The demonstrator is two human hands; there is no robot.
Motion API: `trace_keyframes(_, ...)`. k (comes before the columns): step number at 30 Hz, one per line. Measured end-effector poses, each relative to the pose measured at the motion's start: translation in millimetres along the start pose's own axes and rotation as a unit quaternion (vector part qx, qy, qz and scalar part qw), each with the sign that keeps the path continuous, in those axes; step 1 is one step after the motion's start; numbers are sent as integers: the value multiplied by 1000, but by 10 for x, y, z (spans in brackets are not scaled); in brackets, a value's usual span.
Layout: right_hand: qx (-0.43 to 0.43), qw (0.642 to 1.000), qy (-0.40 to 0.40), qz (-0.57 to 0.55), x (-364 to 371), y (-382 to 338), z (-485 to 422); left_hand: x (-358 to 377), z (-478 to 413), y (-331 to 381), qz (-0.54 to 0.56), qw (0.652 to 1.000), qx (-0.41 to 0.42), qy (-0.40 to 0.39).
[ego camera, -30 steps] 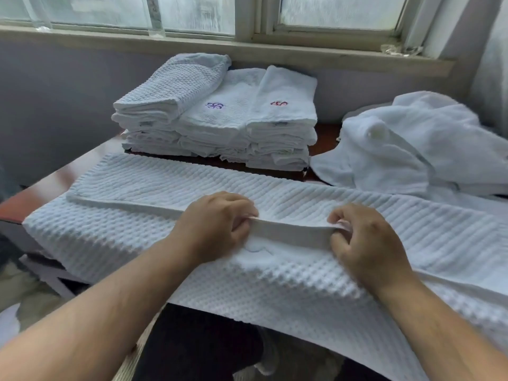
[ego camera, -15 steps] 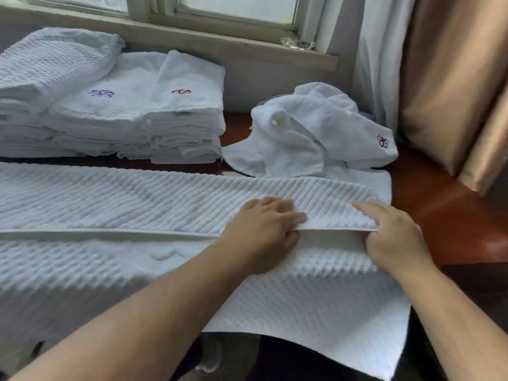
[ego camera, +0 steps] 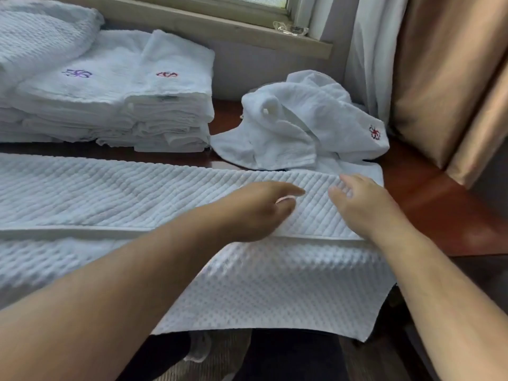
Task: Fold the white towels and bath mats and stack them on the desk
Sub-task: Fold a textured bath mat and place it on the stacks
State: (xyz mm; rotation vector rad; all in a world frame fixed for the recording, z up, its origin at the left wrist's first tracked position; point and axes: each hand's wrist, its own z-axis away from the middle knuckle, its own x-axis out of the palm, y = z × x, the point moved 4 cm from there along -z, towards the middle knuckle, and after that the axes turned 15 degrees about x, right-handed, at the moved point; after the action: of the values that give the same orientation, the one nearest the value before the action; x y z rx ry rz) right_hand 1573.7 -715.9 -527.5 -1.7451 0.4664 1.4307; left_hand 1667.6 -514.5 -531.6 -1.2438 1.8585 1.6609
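Observation:
A white waffle-weave bath mat point(ego camera: 115, 196) lies lengthwise across the reddish-brown desk point(ego camera: 428, 204). Its far part is folded toward me, and the hem runs as a flat band along the middle. Its near part hangs over the desk's front edge. My left hand point(ego camera: 258, 210) lies on the folded flap near the mat's right end, fingers stretched out to the right. Beside it, my right hand point(ego camera: 362, 204) hovers or rests on the flap's right end with relaxed, slightly blurred fingers. Neither hand grips anything.
Stacks of folded white towels point(ego camera: 115, 100) with purple and red embroidery stand at the back left under the window sill point(ego camera: 220, 31). A crumpled heap of white towels point(ego camera: 302, 127) lies at the back right. A tan curtain point(ego camera: 445, 78) hangs at the right.
My hands let go of the hem they pinched at the mat's middle, slid to its right end and now lie flat on the folded flap. The view turned right.

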Motion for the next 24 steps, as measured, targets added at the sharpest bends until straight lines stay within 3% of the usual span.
trace_keyframes(3,12,995,-57,80,245,-9,-73,99,5,-152,-186,980,-28,-66)
trace_keyframes(5,21,991,-88,99,312,78,-137,196,48,-254,-224,968,-41,-105)
trace_keyframes(8,17,991,-84,100,317,110,-154,223,46,-304,-235,966,-35,-102)
trace_keyframes(11,-22,1000,-12,-16,229,93,-79,223,26,-309,-244,965,-38,-90)
trace_keyframes(14,-54,982,64,-169,69,186,105,216,36,-292,-244,967,-33,-63)
trace_keyframes(19,-48,986,118,-106,106,558,468,200,38,-299,-241,970,-25,-27)
trace_keyframes(24,-11,943,250,-218,12,1035,1019,185,53,-260,-245,969,-26,-21)
